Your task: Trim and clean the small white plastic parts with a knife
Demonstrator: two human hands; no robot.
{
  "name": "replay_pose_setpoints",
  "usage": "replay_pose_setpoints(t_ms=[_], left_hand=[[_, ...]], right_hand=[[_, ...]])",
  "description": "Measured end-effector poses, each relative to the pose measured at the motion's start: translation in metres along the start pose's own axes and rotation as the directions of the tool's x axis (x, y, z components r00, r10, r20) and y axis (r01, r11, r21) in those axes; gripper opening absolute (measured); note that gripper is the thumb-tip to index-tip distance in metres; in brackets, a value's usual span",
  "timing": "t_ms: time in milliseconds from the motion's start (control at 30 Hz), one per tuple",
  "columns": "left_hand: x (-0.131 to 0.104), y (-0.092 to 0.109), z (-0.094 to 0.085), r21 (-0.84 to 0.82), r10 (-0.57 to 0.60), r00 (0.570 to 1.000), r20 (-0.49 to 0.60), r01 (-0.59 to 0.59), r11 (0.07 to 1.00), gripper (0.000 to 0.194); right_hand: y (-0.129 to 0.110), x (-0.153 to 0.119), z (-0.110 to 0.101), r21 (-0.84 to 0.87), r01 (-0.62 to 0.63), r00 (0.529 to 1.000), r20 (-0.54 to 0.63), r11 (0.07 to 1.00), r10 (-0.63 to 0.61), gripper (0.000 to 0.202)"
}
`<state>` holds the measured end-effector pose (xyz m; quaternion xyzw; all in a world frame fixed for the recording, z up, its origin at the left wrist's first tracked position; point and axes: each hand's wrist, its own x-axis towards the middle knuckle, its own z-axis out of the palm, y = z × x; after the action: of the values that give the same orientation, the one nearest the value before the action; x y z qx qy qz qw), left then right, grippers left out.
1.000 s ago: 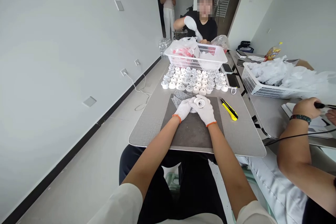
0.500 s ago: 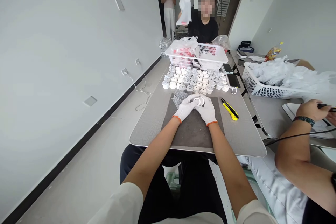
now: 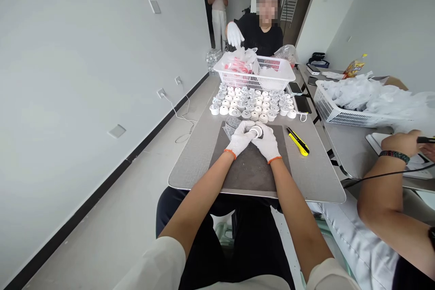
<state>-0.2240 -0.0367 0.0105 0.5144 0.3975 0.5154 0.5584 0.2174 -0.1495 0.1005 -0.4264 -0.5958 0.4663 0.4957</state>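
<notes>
- Gripping white round plastic piece [image 3: 258, 132] with fingers of white-gloved left hand [image 3: 239, 140] and white-gloved right hand [image 3: 268, 144].
- Best steadied evenly from both sides, clear of yellow-and-black cutter [image 3: 300, 144] at right.

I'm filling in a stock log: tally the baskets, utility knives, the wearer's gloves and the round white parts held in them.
White plastic baskets: 2
Yellow-and-black utility knife: 1
Wearer's white gloves: 2
Round white part held: 1
Total: 6
</notes>
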Motion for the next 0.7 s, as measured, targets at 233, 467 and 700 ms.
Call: replay_pose_setpoints(t_ms=[233,467,700], left_hand=[[0.004,-0.009,-0.006,-0.028,0.026,0.999,-0.046,-0.027,0.999,0.05],[0.003,-0.007,-0.004,-0.193,-0.133,0.987,0.089,0.148,0.97,0.054],[-0.005,0.006,-0.001,-0.124,-0.185,0.979,0.082,0.194,0.973,0.056]], right_hand=[[0.036,-0.005,-0.117,0.211,0.413,0.897,0.076,0.886,-0.436,0.019],[0.04,-0.008,-0.124,0.151,0.593,0.797,0.026,0.791,-0.603,0.026],[-0.019,0.003,-0.03,0.013,0.121,0.989,0.084,0.993,-0.122,0.054]])
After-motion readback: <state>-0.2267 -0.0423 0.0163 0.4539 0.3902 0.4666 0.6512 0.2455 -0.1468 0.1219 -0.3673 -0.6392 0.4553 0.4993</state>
